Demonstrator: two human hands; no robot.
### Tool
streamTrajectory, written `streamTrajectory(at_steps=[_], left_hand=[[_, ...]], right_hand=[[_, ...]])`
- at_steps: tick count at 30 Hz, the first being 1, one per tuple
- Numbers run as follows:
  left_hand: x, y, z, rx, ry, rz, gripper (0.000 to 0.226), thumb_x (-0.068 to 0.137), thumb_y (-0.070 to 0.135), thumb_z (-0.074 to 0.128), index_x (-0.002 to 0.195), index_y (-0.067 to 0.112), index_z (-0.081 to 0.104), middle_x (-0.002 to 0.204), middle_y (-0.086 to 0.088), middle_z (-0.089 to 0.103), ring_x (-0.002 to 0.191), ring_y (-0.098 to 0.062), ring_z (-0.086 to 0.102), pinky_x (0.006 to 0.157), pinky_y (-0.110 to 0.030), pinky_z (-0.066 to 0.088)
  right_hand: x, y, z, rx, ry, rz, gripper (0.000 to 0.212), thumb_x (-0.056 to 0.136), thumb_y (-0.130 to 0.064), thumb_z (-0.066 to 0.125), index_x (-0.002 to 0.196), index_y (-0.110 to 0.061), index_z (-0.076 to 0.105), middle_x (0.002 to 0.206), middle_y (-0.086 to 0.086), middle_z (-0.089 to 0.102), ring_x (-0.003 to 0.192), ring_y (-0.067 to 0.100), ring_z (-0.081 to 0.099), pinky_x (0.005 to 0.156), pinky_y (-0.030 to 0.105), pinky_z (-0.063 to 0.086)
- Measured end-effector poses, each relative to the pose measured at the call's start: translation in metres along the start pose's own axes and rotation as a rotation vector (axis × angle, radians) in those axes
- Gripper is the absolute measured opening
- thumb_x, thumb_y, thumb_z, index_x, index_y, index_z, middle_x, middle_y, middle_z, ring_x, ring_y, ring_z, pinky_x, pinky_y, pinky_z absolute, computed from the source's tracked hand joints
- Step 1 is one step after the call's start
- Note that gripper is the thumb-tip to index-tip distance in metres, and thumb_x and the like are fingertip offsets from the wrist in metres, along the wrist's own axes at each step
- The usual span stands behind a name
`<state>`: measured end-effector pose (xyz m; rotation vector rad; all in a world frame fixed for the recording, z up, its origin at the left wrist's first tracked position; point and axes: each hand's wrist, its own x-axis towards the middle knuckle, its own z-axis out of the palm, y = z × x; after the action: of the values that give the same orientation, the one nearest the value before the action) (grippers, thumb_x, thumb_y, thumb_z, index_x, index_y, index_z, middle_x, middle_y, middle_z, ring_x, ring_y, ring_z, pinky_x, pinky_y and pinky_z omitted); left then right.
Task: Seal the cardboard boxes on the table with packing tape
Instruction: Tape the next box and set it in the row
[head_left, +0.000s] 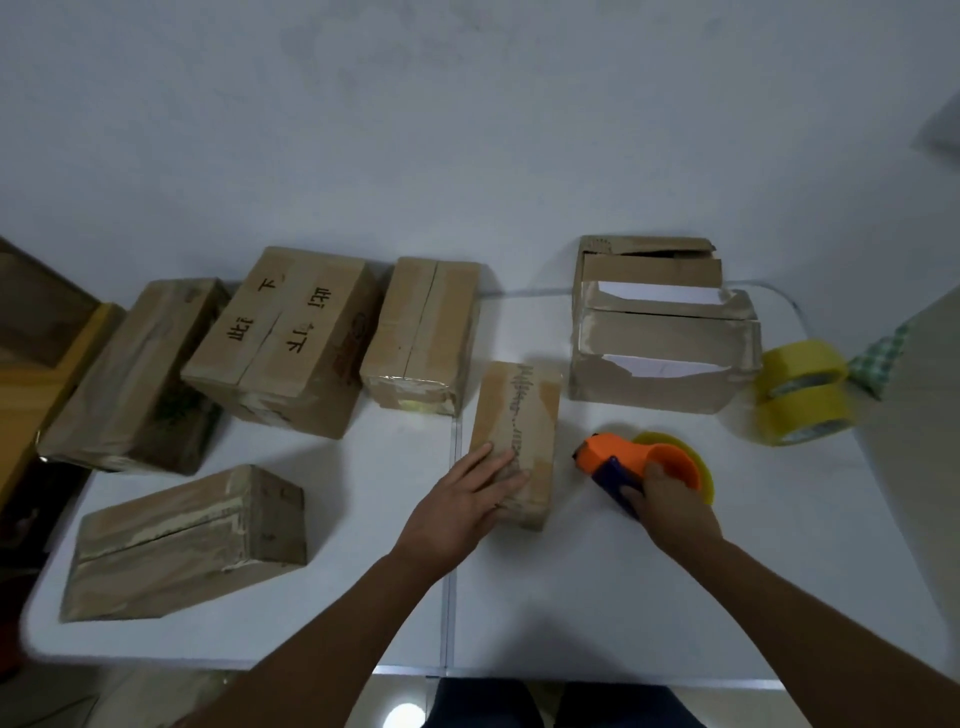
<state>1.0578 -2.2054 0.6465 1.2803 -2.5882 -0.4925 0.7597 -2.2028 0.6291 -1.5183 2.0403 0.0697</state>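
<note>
A small cardboard box (519, 415) lies in the middle of the white table (363, 467), a jagged taped seam running along its top. My left hand (467, 493) rests flat on its near end, fingers spread. To its right, my right hand (667, 512) grips an orange and blue tape dispenser (618, 457) loaded with a yellow roll, held just above the table and apart from the box.
Several closed boxes stand at the left and back: one near the front left (182, 540), one with black writing (285, 338), another beside it (426, 332). An open torn box (660, 343) sits back right. Two yellow tape rolls (802, 389) are stacked at the right edge.
</note>
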Motion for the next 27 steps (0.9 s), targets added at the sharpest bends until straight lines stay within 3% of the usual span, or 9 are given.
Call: streamTrajectory(at_steps=[3, 7, 9, 12, 14, 16, 18, 24, 27], left_hand=[[0.008, 0.001, 0.000, -0.022, 0.025, -0.009, 0.050, 0.099, 0.031, 0.056, 0.148, 0.031, 0.044, 0.158, 0.006, 0.036, 0.148, -0.022, 0.024, 0.116, -0.036, 0.033], [0.021, 0.000, 0.004, -0.061, 0.025, -0.026, 0.048, 0.099, 0.034, 0.056, 0.146, 0.031, 0.047, 0.156, 0.007, 0.039, 0.145, -0.022, 0.028, 0.114, -0.039, 0.036], [0.029, 0.001, 0.002, -0.056, 0.021, -0.021, 0.047, 0.097, 0.041, 0.052, 0.143, 0.032, 0.051, 0.152, 0.007, 0.044, 0.141, -0.023, 0.035, 0.109, -0.043, 0.041], [0.041, 0.011, -0.015, -0.099, 0.008, -0.154, 0.045, 0.096, 0.056, 0.041, 0.131, 0.036, 0.061, 0.141, 0.014, 0.053, 0.130, -0.014, 0.044, 0.101, -0.040, 0.041], [0.050, 0.028, -0.035, -0.426, 0.063, -0.385, 0.034, 0.102, 0.046, 0.045, 0.122, 0.029, 0.068, 0.124, 0.011, 0.064, 0.116, -0.012, 0.057, 0.094, -0.031, 0.047], [0.062, 0.047, -0.056, -0.950, 0.034, -0.744, 0.031, 0.103, 0.037, 0.049, 0.116, 0.019, 0.070, 0.109, 0.002, 0.072, 0.102, -0.013, 0.066, 0.084, -0.025, 0.052], [0.070, 0.059, -0.068, -1.279, -0.055, -0.873, 0.033, 0.104, 0.034, 0.049, 0.115, 0.010, 0.069, 0.103, -0.007, 0.075, 0.095, -0.016, 0.069, 0.079, -0.026, 0.053], [0.073, 0.069, -0.083, -1.538, -0.094, -0.953, 0.036, 0.099, 0.036, 0.058, 0.124, 0.009, 0.062, 0.121, -0.019, 0.068, 0.105, -0.022, 0.066, 0.075, -0.026, 0.054], [0.070, 0.066, -0.084, -1.530, -0.115, -0.905, 0.032, 0.097, 0.033, 0.063, 0.117, 0.008, 0.065, 0.108, -0.013, 0.073, 0.098, -0.018, 0.070, 0.069, -0.023, 0.054]], right_hand=[[-0.013, -0.006, -0.019, 0.120, 0.072, -0.107, 0.024, 0.102, -0.037, 0.042, 0.102, -0.014, 0.043, 0.085, 0.006, 0.059, 0.069, 0.020, 0.055, 0.062, 0.037, 0.047], [-0.038, -0.018, -0.049, 0.396, 0.126, -0.182, 0.019, 0.100, -0.038, 0.049, 0.108, -0.022, 0.052, 0.089, 0.002, 0.064, 0.077, 0.019, 0.061, 0.063, 0.030, 0.045], [-0.049, -0.025, -0.064, 0.472, 0.130, -0.172, 0.023, 0.099, -0.038, 0.051, 0.103, -0.017, 0.057, 0.091, 0.003, 0.067, 0.081, 0.021, 0.062, 0.070, 0.034, 0.046], [-0.058, -0.034, -0.085, 0.550, 0.096, -0.156, 0.028, 0.099, -0.042, 0.050, 0.098, -0.015, 0.060, 0.090, 0.000, 0.067, 0.079, 0.015, 0.064, 0.067, 0.029, 0.046], [-0.064, -0.039, -0.097, 0.521, 0.118, -0.172, 0.035, 0.098, -0.049, 0.048, 0.091, -0.017, 0.061, 0.084, -0.004, 0.067, 0.075, 0.010, 0.064, 0.063, 0.022, 0.044], [-0.069, -0.044, -0.106, 0.462, 0.145, -0.202, 0.037, 0.096, -0.054, 0.046, 0.082, -0.021, 0.059, 0.075, -0.010, 0.064, 0.070, 0.005, 0.062, 0.060, 0.017, 0.039], [-0.071, -0.050, -0.110, 0.404, 0.145, -0.231, 0.040, 0.094, -0.057, 0.045, 0.080, -0.023, 0.059, 0.070, -0.012, 0.062, 0.067, 0.003, 0.061, 0.059, 0.015, 0.036], [-0.070, -0.055, -0.111, 0.281, 0.123, -0.291, 0.045, 0.091, -0.064, 0.045, 0.094, -0.024, 0.065, 0.079, -0.014, 0.066, 0.073, 0.003, 0.063, 0.061, 0.013, 0.038], [-0.069, -0.054, -0.108, 0.278, 0.106, -0.312, 0.046, 0.091, -0.064, 0.045, 0.098, -0.023, 0.065, 0.080, -0.015, 0.066, 0.074, 0.003, 0.063, 0.061, 0.013, 0.039]])
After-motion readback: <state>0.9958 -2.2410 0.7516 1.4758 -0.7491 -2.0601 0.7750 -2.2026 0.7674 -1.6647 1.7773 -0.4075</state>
